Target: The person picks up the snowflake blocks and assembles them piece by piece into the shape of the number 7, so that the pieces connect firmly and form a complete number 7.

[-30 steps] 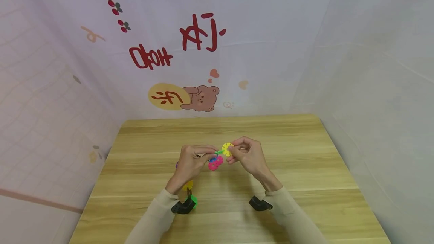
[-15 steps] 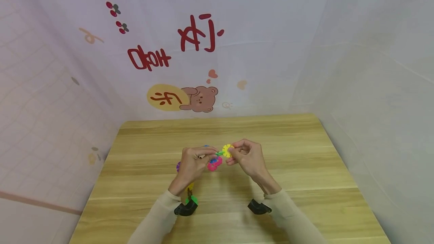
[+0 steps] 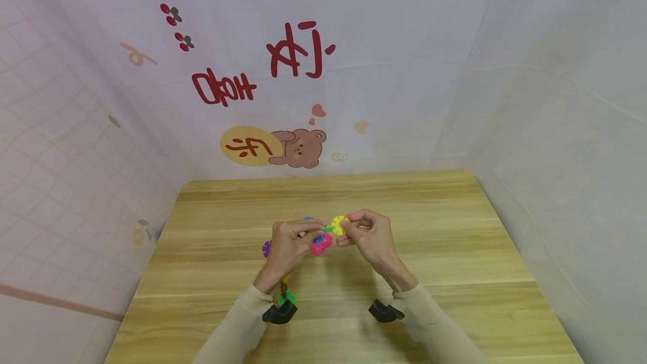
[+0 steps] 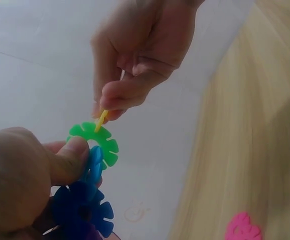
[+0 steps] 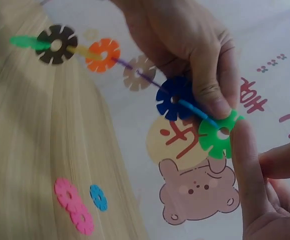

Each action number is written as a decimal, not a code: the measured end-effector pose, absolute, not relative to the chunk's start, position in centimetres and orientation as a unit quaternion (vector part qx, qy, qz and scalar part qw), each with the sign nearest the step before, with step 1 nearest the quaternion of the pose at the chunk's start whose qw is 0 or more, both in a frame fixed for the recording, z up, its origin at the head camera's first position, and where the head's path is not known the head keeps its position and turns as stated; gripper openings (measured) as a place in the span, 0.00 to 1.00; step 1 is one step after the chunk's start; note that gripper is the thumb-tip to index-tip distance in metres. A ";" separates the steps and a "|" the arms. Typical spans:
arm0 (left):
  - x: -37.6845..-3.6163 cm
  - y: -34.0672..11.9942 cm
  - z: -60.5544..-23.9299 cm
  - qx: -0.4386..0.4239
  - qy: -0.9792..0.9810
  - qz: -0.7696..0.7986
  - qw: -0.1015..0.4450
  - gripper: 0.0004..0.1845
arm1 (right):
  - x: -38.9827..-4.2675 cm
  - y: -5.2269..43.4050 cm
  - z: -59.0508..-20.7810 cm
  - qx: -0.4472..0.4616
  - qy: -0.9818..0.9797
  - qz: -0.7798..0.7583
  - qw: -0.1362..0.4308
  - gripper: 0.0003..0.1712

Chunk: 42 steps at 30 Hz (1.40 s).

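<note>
Loosely scattered on the wooden table (image 3: 455,251), two pink discs (image 5: 74,207) and a small blue disc (image 5: 98,197) lie below the hands, clear of them; the chain of snowflake discs (image 5: 135,75) hangs in the air above the tabletop, its long axis running from the left hand (image 3: 288,246) back toward that sleeve; the left thumb and fingers pinch its green end disc (image 4: 96,142); the right hand (image 3: 371,235) pinches a yellow disc (image 3: 339,224), edge-on against the green one.
</note>
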<state>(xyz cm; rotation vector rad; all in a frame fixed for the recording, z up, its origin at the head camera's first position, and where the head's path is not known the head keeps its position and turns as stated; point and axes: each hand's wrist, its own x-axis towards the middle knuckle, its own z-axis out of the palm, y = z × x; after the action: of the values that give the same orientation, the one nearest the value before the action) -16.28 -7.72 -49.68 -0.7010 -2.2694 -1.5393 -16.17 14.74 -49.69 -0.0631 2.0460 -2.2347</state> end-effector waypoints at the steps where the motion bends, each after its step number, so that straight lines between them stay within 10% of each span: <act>1: -16.3 -7.7 -49.7 -0.245 -0.793 -0.536 0.156 0.03 | -16.1 14.7 -49.7 -0.023 0.676 -0.734 0.052 0.13; 32: -17.5 -9.8 -48.6 -0.221 -0.843 -0.476 0.120 0.03 | -18.3 13.9 -53.1 -0.092 0.692 -0.716 0.022 0.16; 42: -17.4 -10.7 -48.5 -0.201 -0.846 -0.485 0.091 0.04 | -19.2 11.6 -58.9 -0.287 0.901 -0.326 -0.003 0.14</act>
<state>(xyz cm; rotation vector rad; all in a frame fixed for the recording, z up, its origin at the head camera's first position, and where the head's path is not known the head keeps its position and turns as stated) -17.42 -10.66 -48.46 -0.5975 -2.5140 -1.4417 -19.15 11.56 -58.94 -0.9041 2.8359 -1.0251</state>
